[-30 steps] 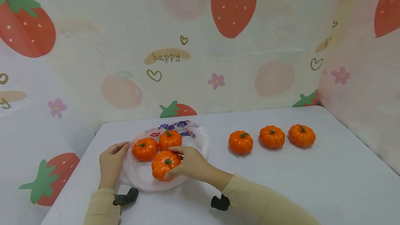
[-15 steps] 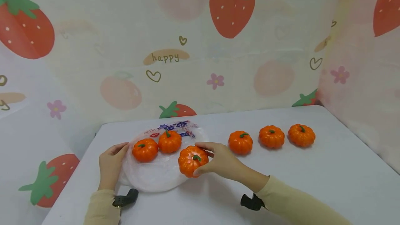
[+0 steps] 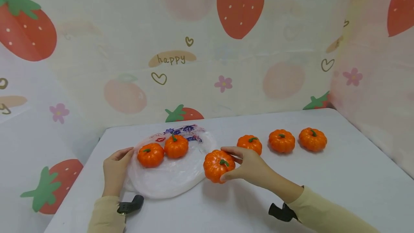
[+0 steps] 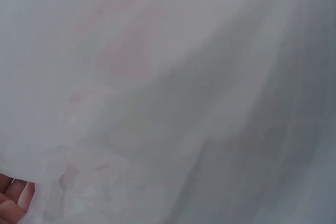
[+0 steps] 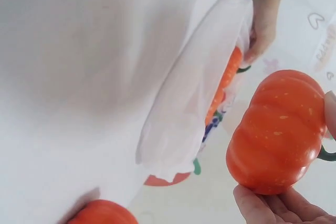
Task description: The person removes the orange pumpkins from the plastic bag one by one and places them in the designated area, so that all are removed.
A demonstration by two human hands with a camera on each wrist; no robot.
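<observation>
Pumpkin (image 3: pixel 215 168) in the right hand (image 3: pixel 249 165), above the desk (image 3: pixel 339 179)

Head view: the right hand grasps the pumpkin between thumb and fingers, just beside a white plastic bag (image 3: pixel 165 182). The left hand (image 3: pixel 114 172) pinches the bag's left edge. Two other pumpkins (image 3: pixel 150 156) sit at the bag; whether inside it cannot be told. A row of three pumpkins (image 3: pixel 281 142) stands at right, its leftmost partly hidden by the right hand. Left wrist view: blurred film fills most of the field, part of the left hand at lower left. Right wrist view: the pumpkin's green stem (image 5: pixel 327 154) points sideways.
</observation>
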